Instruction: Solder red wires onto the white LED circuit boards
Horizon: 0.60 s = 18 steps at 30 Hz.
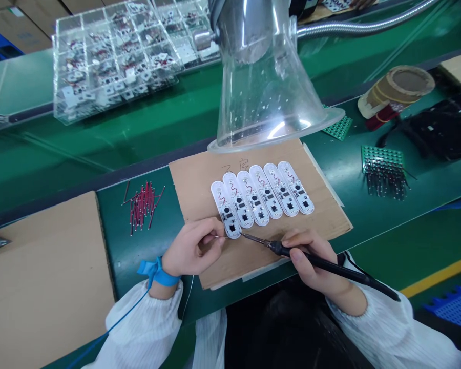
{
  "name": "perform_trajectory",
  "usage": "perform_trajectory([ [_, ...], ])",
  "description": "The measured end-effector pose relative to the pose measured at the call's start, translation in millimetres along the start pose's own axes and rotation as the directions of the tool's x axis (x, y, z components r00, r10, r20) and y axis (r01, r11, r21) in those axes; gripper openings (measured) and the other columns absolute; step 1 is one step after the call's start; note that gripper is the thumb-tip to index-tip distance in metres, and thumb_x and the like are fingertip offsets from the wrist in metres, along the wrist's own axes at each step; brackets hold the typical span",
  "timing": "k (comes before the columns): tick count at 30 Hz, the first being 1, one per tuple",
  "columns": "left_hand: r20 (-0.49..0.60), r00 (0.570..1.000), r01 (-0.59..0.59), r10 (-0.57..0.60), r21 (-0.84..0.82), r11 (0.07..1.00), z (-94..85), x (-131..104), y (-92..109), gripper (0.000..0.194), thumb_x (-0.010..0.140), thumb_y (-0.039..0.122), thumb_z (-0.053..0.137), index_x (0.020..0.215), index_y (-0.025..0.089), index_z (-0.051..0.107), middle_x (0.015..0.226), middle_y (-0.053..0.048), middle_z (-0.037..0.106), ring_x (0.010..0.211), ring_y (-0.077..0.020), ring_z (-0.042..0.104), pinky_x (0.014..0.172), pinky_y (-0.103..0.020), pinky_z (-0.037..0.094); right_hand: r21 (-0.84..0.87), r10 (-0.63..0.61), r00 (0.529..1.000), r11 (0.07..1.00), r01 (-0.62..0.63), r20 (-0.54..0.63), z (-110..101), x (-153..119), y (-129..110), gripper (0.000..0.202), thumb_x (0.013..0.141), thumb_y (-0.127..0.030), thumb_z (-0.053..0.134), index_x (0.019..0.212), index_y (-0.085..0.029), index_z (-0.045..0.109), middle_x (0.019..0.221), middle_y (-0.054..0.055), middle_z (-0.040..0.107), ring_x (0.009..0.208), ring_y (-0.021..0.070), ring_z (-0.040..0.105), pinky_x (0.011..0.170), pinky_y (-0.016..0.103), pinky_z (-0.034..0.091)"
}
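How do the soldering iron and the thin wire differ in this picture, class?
The soldering iron is bulky and black-handled; the thin wire is pale and far slimmer. The right hand holds the iron, while the left hand pinches the wire. Both reach towards the lower end of the leftmost white board.

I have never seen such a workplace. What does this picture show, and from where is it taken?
These are a person's bare hands, seen from a camera on that person's head, looking forward and down. The left hand pinches a thin wire; the right hand holds a soldering iron, its tip by the near end of the leftmost of six white circuit boards. The boards lie side by side on a cardboard sheet, on a green table. Red wires lie to the left; a clear hood hangs beyond the boards.
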<state>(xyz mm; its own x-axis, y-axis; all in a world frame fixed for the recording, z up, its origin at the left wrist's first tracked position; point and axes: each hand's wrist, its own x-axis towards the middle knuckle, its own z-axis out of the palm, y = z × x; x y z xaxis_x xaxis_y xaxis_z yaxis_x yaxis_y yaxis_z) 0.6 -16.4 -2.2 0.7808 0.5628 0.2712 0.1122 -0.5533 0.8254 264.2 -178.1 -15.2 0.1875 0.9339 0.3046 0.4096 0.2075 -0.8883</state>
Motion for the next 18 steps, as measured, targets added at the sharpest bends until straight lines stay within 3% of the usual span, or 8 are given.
perform_trajectory([
  [8, 0.03, 0.998, 0.052, -0.052, 0.018, 0.998, 2.1, -0.6, 0.5, 0.014, 0.096, 0.009, 0.059, 0.095, 0.023, 0.059, 0.068, 0.009, 0.045, 0.055, -0.0085, 0.039, 0.053, -0.021, 0.032, -0.061, 0.004, 1.0, 0.998, -0.003, 0.018, 0.9, 1.2, -0.9, 0.018, 0.112, -0.041, 0.064, 0.102, -0.028, 0.069, 0.086, 0.004, 0.077, 0.073, 0.0203, 0.079, 0.063, 0.03, 0.064],
  [14, 0.038, 0.999, 0.032, -0.033, 0.01, 0.999, -0.1, -0.2, 0.4, 0.014, 0.098, 0.009, 0.059, 0.094, 0.023, 0.058, 0.069, 0.009, 0.044, 0.056, -0.0081, 0.039, 0.054, -0.021, 0.032, -0.014, 0.011, 1.0, 1.0, -0.011, 0.027, 0.8, 0.7, -1.1, 0.014, 0.111, -0.039, 0.065, 0.106, -0.027, 0.07, 0.086, 0.004, 0.077, 0.066, 0.0189, 0.076, 0.057, 0.029, 0.062],
  [18, 0.044, 0.999, 0.026, -0.027, 0.011, 1.0, -0.3, -0.4, -0.8, 0.016, 0.097, 0.007, 0.06, 0.096, 0.023, 0.058, 0.07, 0.009, 0.042, 0.057, -0.0078, 0.038, 0.055, -0.021, 0.032, -0.038, -0.032, 0.999, 0.999, 0.034, 0.038, 2.0, 2.4, -0.4, 0.007, 0.11, -0.033, 0.067, 0.106, -0.028, 0.07, 0.084, 0.003, 0.078, 0.073, 0.0204, 0.079, 0.064, 0.03, 0.063],
])
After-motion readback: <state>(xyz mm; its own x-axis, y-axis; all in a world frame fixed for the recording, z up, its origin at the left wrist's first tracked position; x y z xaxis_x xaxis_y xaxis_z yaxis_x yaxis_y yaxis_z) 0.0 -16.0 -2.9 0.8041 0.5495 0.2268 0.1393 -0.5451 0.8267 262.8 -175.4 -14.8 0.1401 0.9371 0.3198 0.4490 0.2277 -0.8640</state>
